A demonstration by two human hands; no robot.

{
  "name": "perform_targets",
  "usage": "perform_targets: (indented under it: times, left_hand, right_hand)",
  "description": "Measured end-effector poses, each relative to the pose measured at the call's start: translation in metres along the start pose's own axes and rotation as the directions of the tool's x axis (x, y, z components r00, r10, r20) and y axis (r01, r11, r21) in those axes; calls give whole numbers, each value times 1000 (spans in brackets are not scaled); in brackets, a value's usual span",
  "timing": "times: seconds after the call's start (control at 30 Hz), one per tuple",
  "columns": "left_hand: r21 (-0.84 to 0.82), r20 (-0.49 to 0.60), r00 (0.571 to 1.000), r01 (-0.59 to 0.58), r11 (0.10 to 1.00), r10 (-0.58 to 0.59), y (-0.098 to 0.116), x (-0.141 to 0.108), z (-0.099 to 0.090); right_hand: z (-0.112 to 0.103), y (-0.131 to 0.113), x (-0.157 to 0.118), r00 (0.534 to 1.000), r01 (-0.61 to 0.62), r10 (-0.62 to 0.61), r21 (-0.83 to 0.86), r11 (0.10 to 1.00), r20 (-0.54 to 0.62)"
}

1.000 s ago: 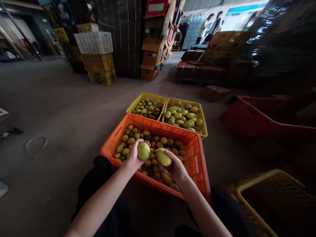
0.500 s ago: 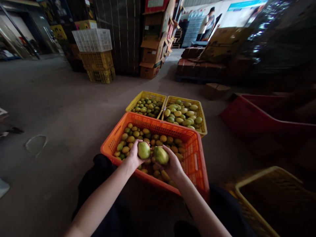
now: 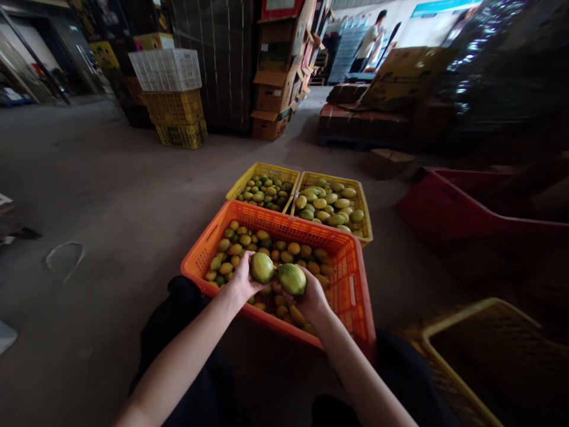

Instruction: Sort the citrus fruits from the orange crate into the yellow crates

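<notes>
My left hand (image 3: 243,281) is closed around a yellow-green papaya (image 3: 262,267), thumb along its upper side. Its partner, my right hand (image 3: 315,296), grips a greener, streaked papaya (image 3: 292,279). Both fruits are held side by side, close together, above a large orange crate (image 3: 362,296). Inside that crate lie many smaller-looking yellow, orange and green papayas (image 3: 293,249), partly hidden by my hands and forearms. Fingers under the two held fruits are mostly out of sight.
Beyond the orange crate stand two yellow crates (image 3: 367,222) of green and yellow fruit. A red bin (image 3: 427,204) is to the right, another yellow crate (image 3: 462,317) at lower right. Stacked crates (image 3: 173,107) and cartons (image 3: 269,98) stand farther back; a person (image 3: 371,41) is in the distance.
Both papayas have turned in my hands and shifted slightly; the left one moved a little right and up. My hands stay over the orange crate. The distant person's posture has changed.
</notes>
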State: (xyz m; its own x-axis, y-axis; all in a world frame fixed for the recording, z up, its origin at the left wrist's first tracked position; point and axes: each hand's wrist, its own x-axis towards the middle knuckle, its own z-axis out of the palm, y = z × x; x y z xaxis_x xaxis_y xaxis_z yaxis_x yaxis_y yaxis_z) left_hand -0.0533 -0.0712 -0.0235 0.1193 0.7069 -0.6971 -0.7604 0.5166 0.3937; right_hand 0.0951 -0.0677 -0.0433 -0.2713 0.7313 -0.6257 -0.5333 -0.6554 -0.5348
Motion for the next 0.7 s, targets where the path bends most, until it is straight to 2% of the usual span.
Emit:
perform_targets:
  times: [0.37, 0.57, 0.7]
  left_hand:
    - [-41, -117, 991, -65, 997, 60, -1, 11, -5]
    - [-30, -108, 990, -90, 996, 86, 0, 6, -1]
    - [-26, -93, 991, -99, 995, 97, 1, 2, 2]
  right_hand:
    - [4, -2, -4, 993, 26, -33, 60, 998, 117]
    - [8, 2, -3, 986, 112, -120, 73, 991, 120]
    - [8, 3, -1, 986, 88, -93, 43, 995, 140]
